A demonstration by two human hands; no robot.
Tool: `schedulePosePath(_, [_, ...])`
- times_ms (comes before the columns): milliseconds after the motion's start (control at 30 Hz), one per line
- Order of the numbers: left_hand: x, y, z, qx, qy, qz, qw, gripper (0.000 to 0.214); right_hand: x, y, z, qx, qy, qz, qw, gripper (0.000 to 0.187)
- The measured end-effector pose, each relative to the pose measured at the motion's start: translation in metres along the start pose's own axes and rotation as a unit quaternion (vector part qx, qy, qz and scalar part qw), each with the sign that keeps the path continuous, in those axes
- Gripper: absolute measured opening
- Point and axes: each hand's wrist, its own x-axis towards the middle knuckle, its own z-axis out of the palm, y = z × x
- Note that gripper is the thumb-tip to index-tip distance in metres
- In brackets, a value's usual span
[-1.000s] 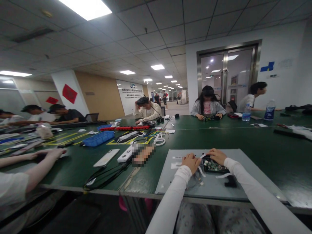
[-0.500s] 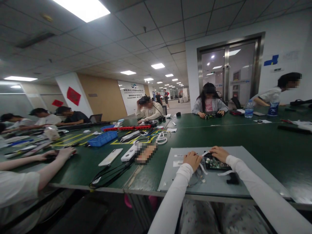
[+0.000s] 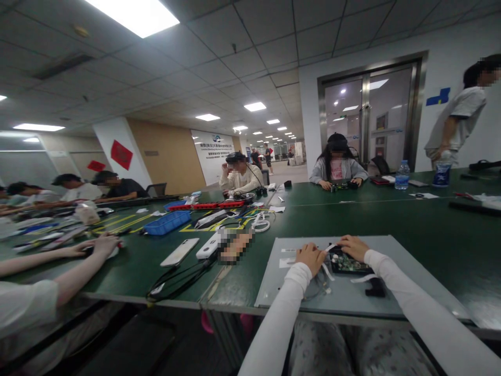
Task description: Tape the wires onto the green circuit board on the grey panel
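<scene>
A grey metal panel [image 3: 395, 261] lies flat on the green table in front of me. A small circuit board [image 3: 346, 265] sits on it. My left hand [image 3: 311, 257] rests curled at the board's left edge, with a white flat ribbon cable [image 3: 324, 270] running beside its fingers. At the board's far right corner lies my right hand [image 3: 353, 246], fingers bent down onto it. What either hand pinches is too small to see. A small black part [image 3: 374, 289] lies on the panel nearer me. Both arms wear white sleeves.
A white phone [image 3: 179, 251], a white device [image 3: 208, 246] and black cables [image 3: 176, 280] lie to the left. A neighbour's arms [image 3: 74, 261] reach onto the table at far left. A blue tray [image 3: 167, 222], water bottles [image 3: 402, 175] and seated people are farther off. A person stands at far right [image 3: 457, 120].
My hands have stayed on the board. The view has tilted slightly. The person at the far right has risen from sitting to standing.
</scene>
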Motion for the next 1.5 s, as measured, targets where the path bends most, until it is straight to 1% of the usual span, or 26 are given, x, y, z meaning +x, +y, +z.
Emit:
schedulePosePath(100, [0.001, -0.001, 0.000, -0.013, 0.010, 0.002, 1.000, 0.048, -0.001, -0.001, -0.001, 0.007, 0.006, 0.005, 1.000, 0.033])
schedulePosePath(200, [0.000, -0.002, -0.001, -0.022, 0.015, 0.001, 1.000, 0.047, -0.002, -0.004, -0.011, 0.016, 0.021, 0.009, 1.000, 0.036])
schedulePosePath(300, [0.001, -0.004, -0.007, -0.032, 0.025, -0.003, 0.999, 0.045, -0.006, -0.010, -0.033, 0.023, 0.051, 0.005, 0.998, 0.040])
schedulePosePath(367, [0.002, -0.007, -0.017, -0.040, 0.038, -0.005, 0.998, 0.043, -0.013, -0.016, -0.053, 0.031, 0.066, -0.016, 0.997, 0.041])
schedulePosePath(433, [0.001, -0.011, -0.032, -0.069, 0.068, -0.006, 0.995, 0.041, -0.028, -0.022, -0.072, 0.040, 0.055, -0.053, 0.996, 0.044])
schedulePosePath(467, [0.000, -0.014, -0.041, -0.095, 0.092, -0.006, 0.991, 0.039, -0.038, -0.024, -0.079, 0.043, 0.041, -0.072, 0.996, 0.046])
schedulePosePath(533, [-0.007, -0.021, -0.060, -0.150, 0.147, 0.000, 0.978, 0.036, -0.063, -0.024, -0.087, 0.040, 0.008, -0.098, 0.994, 0.050])
schedulePosePath(567, [-0.012, -0.026, -0.068, -0.168, 0.168, 0.001, 0.971, 0.034, -0.077, -0.022, -0.087, 0.033, -0.006, -0.103, 0.994, 0.053])
schedulePosePath(633, [-0.025, -0.038, -0.081, -0.183, 0.200, -0.006, 0.962, 0.033, -0.106, -0.016, -0.084, 0.019, -0.015, -0.107, 0.994, 0.061])
schedulePosePath(700, [-0.041, -0.053, -0.086, -0.188, 0.227, -0.035, 0.955, 0.031, -0.132, -0.008, -0.077, 0.011, -0.014, -0.110, 0.994, 0.070])
schedulePosePath(800, [-0.065, -0.077, -0.078, -0.188, 0.264, -0.092, 0.942, 0.030, -0.159, 0.001, -0.067, 0.012, -0.012, -0.116, 0.993, 0.081])
schedulePosePath(900, [-0.081, -0.095, -0.061, -0.194, 0.275, -0.143, 0.931, 0.030, -0.170, 0.000, -0.061, 0.005, -0.012, -0.126, 0.992, 0.084])
schedulePosePath(1033, [-0.087, -0.104, -0.042, -0.212, 0.277, -0.168, 0.922, 0.028, -0.172, -0.005, -0.060, -0.004, -0.017, -0.125, 0.992, 0.085])
schedulePosePath(1100, [-0.088, -0.106, -0.039, -0.218, 0.288, -0.166, 0.918, 0.028, -0.171, -0.006, -0.060, -0.007, -0.020, -0.122, 0.992, 0.084])
schedulePosePath(1167, [-0.088, -0.108, -0.038, -0.227, 0.311, -0.164, 0.908, 0.028, -0.171, -0.006, -0.060, -0.017, -0.025, -0.122, 0.992, 0.082])
schedulePosePath(1233, [-0.090, -0.111, -0.040, -0.248, 0.345, -0.177, 0.888, 0.030, -0.170, -0.006, -0.061, -0.026, -0.028, -0.120, 0.992, 0.081])
schedulePosePath(1367, [-0.092, -0.112, -0.044, -0.309, 0.419, -0.225, 0.824, 0.032, -0.168, -0.009, -0.064, -0.026, -0.021, -0.080, 0.996, 0.085])
schedulePosePath(1433, [-0.091, -0.113, -0.045, -0.337, 0.440, -0.243, 0.797, 0.032, -0.166, -0.011, -0.067, -0.025, -0.022, -0.057, 0.998, 0.086])
schedulePosePath(1500, [-0.089, -0.115, -0.045, -0.353, 0.447, -0.255, 0.781, 0.033, -0.161, -0.011, -0.069, -0.030, -0.025, -0.038, 0.999, 0.086])
